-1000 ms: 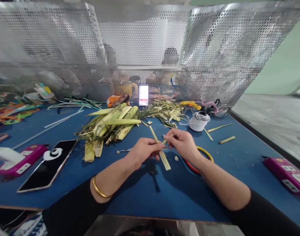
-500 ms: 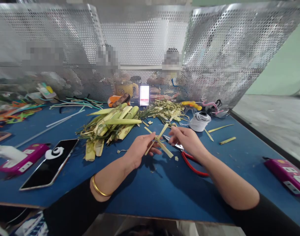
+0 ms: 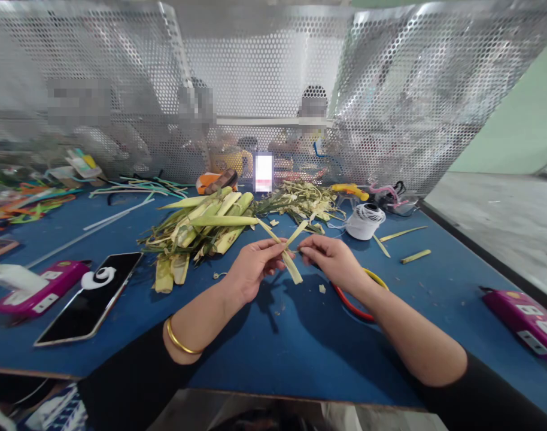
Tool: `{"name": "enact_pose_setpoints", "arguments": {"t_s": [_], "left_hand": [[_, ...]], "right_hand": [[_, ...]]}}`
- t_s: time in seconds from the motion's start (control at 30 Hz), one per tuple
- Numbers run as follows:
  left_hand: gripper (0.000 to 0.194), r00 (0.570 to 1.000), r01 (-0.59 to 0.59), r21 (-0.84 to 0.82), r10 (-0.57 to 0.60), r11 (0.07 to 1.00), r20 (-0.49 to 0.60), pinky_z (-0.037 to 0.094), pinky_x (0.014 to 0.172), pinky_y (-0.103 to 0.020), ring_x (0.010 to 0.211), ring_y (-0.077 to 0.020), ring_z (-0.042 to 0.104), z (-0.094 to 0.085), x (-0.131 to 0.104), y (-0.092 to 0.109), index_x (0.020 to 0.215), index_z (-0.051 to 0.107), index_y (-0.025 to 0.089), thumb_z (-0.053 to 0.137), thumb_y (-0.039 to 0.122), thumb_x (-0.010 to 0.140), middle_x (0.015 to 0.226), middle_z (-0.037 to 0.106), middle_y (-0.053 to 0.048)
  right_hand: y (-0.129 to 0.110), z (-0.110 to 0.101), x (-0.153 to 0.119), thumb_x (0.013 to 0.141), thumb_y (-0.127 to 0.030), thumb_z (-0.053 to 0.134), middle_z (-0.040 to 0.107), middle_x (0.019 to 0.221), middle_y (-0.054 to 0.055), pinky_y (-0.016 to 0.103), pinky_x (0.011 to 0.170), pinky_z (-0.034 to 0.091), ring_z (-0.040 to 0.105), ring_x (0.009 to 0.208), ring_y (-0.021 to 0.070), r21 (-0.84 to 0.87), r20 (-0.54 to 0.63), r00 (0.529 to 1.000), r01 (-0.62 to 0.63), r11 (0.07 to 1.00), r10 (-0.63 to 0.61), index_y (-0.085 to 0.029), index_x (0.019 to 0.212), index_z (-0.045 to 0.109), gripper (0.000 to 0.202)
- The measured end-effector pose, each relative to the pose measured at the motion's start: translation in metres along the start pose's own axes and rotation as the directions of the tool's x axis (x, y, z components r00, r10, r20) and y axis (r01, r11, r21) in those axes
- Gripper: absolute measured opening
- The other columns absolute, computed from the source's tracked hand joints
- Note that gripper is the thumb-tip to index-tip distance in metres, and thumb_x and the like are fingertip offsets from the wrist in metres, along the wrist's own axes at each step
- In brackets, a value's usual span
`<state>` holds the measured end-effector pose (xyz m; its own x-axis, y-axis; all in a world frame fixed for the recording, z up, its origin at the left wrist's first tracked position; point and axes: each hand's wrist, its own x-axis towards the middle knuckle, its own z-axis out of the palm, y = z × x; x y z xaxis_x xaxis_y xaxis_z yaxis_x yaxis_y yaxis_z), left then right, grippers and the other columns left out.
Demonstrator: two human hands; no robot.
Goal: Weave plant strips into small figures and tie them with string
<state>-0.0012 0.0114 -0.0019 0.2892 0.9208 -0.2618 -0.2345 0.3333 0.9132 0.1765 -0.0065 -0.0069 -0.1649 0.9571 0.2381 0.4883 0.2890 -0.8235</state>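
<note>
My left hand [image 3: 255, 266] pinches a bundle of pale green husk strips [image 3: 294, 269] between thumb and fingers. The strips cross each other, with ends fanning up and down. Just to the right of the crossing, my right hand [image 3: 326, 256] has its thumb and fingers pinched together. What lies between its fingertips is too small to make out; it may be a thin strand from the strips. Beneath my right forearm lies a pair of pliers with red handles [image 3: 352, 308], its jaws hidden by the hand. Both hands hover over the blue table [image 3: 264, 359].
A heap of green corn husks [image 3: 206, 224] lies left of centre, with shredded scraps [image 3: 304, 200] behind. A white thread spool [image 3: 365, 221] stands at right near loose strips. Phone [image 3: 91, 299] and magenta power strips [image 3: 527, 320] flank the hands. A perforated metal screen [image 3: 264, 66] closes the back.
My right hand has moved left and its fingers have closed near the crossing. The strips have turned in my left hand, their lower end now pointing more steeply down. The pliers' jaws are now covered.
</note>
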Motion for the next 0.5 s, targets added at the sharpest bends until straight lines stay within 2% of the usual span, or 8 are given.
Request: {"name": "enact_pose_setpoints", "arguments": {"t_s": [0.07,0.13,0.23,0.33,0.4,0.5], "left_hand": [[0.011,0.997,0.020,-0.063,-0.015,0.998,0.078,0.035,0.044,-0.014,0.044,-0.0033,0.051,-0.0003,0.0000,-0.0001,0.089,0.072,0.013,0.067,0.018,0.080,0.067,0.069,-0.004],[0.011,0.990,0.021,-0.092,-0.008,0.996,0.144,0.036,0.044,-0.013,0.042,-0.0025,0.050,-0.0004,-0.0009,-0.0009,0.089,0.071,0.013,0.066,0.016,0.081,0.066,0.068,-0.003],[0.014,0.972,0.030,-0.080,-0.010,0.996,0.233,0.036,0.042,-0.013,0.041,-0.0025,0.050,-0.0016,-0.0031,-0.0011,0.094,0.071,0.014,0.066,0.018,0.081,0.069,0.069,-0.003],[0.016,0.948,0.046,0.022,-0.051,0.999,0.316,0.038,0.042,-0.014,0.044,-0.0048,0.057,-0.0034,-0.0042,0.0010,0.095,0.069,0.014,0.067,0.021,0.081,0.072,0.069,-0.003],[0.014,0.943,0.043,0.078,-0.066,0.996,0.325,0.039,0.043,-0.014,0.047,-0.0066,0.061,-0.0036,-0.0042,0.0023,0.092,0.068,0.014,0.068,0.023,0.081,0.072,0.068,-0.003],[0.011,0.959,0.042,0.075,-0.062,0.996,0.278,0.040,0.044,-0.014,0.048,-0.0081,0.063,-0.0017,-0.0041,0.0015,0.087,0.065,0.013,0.066,0.023,0.083,0.066,0.066,-0.001]], "right_hand": [[0.0011,-0.0017,0.0014,0.081,-0.032,0.059,0.070,0.087,0.004,0.031,0.079,0.046,0.063,0.084,0.0182,-0.029,-0.106,0.989,0.103,0.994,-0.105,-0.021,0.088,0.070,0.018],[0.0011,-0.0012,0.0014,0.081,-0.032,0.060,0.070,0.095,0.006,0.033,0.087,0.045,0.062,0.093,0.0197,0.015,-0.055,0.985,0.164,0.986,-0.163,-0.021,0.088,0.071,0.017],[0.0018,0.0005,0.0008,0.083,-0.033,0.056,0.069,0.084,0.004,0.032,0.082,0.046,0.063,0.084,0.0190,0.095,0.089,0.985,0.141,0.985,-0.149,-0.020,0.080,0.070,0.020],[0.0037,-0.0005,0.0015,0.085,-0.034,0.052,0.067,0.079,0.004,0.030,0.074,0.045,0.060,0.077,0.0179,0.043,0.128,0.979,0.153,0.987,-0.157,-0.018,0.075,0.068,0.024],[0.0044,-0.0017,0.0023,0.086,-0.035,0.051,0.066,0.078,0.004,0.029,0.071,0.044,0.058,0.074,0.0169,-0.007,0.143,0.976,0.167,0.986,-0.164,-0.018,0.074,0.066,0.026],[0.0045,-0.0010,0.0024,0.086,-0.035,0.050,0.065,0.076,0.002,0.027,0.068,0.043,0.055,0.072,0.0153,-0.019,0.158,0.974,0.167,0.986,-0.162,-0.017,0.078,0.065,0.025]]}}
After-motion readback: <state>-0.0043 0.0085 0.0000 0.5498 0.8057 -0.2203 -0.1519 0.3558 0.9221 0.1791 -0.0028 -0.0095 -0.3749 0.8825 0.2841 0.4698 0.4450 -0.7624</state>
